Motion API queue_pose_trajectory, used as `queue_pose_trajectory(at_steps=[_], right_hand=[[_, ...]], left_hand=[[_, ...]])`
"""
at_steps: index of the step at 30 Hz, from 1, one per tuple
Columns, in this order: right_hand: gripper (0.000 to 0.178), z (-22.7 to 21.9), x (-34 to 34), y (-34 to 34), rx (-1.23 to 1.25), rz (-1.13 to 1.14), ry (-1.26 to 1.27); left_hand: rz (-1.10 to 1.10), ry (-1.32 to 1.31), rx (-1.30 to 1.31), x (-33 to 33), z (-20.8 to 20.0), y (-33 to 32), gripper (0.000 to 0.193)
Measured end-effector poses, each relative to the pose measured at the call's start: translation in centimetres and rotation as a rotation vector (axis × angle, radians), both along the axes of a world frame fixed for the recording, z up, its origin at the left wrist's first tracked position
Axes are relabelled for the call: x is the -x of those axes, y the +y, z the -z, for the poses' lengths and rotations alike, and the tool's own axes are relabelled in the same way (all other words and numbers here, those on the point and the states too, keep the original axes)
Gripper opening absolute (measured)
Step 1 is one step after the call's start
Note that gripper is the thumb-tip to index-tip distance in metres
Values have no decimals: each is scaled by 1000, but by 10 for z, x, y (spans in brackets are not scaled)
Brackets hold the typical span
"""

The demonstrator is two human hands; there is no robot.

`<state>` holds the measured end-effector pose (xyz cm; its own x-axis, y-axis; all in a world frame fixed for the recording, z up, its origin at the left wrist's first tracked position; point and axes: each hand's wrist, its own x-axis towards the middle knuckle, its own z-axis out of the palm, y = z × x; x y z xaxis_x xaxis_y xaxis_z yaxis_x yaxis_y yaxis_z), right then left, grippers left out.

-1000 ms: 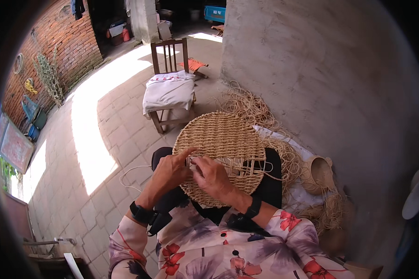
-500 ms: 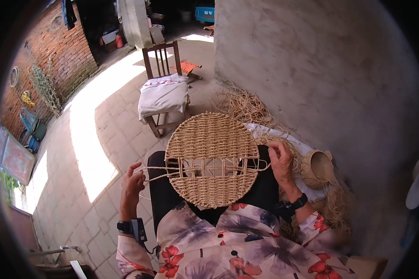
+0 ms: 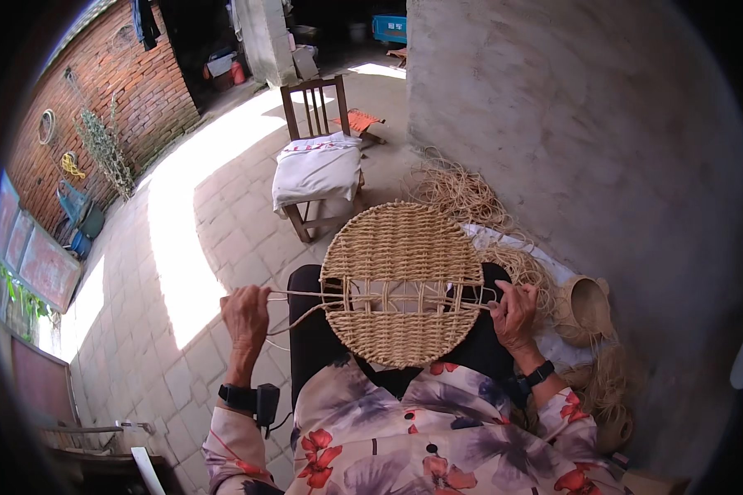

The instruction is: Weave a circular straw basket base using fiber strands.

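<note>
Across my lap lies a round woven straw mat (image 3: 403,247), tightly woven above and below, with an open band of bare ribs through its middle. Pale straw cords (image 3: 305,294) run out of that band to the left. My left hand (image 3: 246,315), left of the mat, is closed around a cord drawn out level from the gap. At the mat's right edge my right hand (image 3: 513,315) is closed with fingers bent, pinching the cord loop that comes out there.
A wooden chair (image 3: 315,165) with a white cloth stands ahead, an orange folding stool (image 3: 360,121) behind it. Loose straw cord (image 3: 462,194) heaps along the grey wall (image 3: 570,107) at right, near a woven basket (image 3: 584,307). A brick wall (image 3: 115,78) rises at far left.
The view has shifted, so the scene sits further right. My left hand has turned knuckles up around the cord; my right hand has come lower, and the loop at the right edge is smaller.
</note>
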<state>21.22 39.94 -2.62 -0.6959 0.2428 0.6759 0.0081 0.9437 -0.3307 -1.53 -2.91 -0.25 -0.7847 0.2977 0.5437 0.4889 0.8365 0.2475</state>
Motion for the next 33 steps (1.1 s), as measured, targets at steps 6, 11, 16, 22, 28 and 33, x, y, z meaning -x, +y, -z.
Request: queue_pose_trajectory(at_steps=[6, 11, 16, 22, 28, 33], right_hand=[[46, 0, 5, -5, -31, -52, -5], [44, 3, 5, -4, -47, -64, -15], [44, 3, 2, -4, -57, -49, -52], [43, 4, 2, -3, -54, -61, -32], [43, 4, 5, -1, -68, -65, -19], [43, 6, 4, 0, -51, -65, -54]], left_hand=[[-63, -21, 123, -19, -30, -6, 25], [429, -370, -33, -28, -36, 50, 23], [497, -419, -97, -21, -36, 33, 22], [-173, -255, -153, 47, -5, -138, 24], [140, -257, -30, 2, -28, -23, 34], [538, -365, 31, -22, -36, 48, 19]])
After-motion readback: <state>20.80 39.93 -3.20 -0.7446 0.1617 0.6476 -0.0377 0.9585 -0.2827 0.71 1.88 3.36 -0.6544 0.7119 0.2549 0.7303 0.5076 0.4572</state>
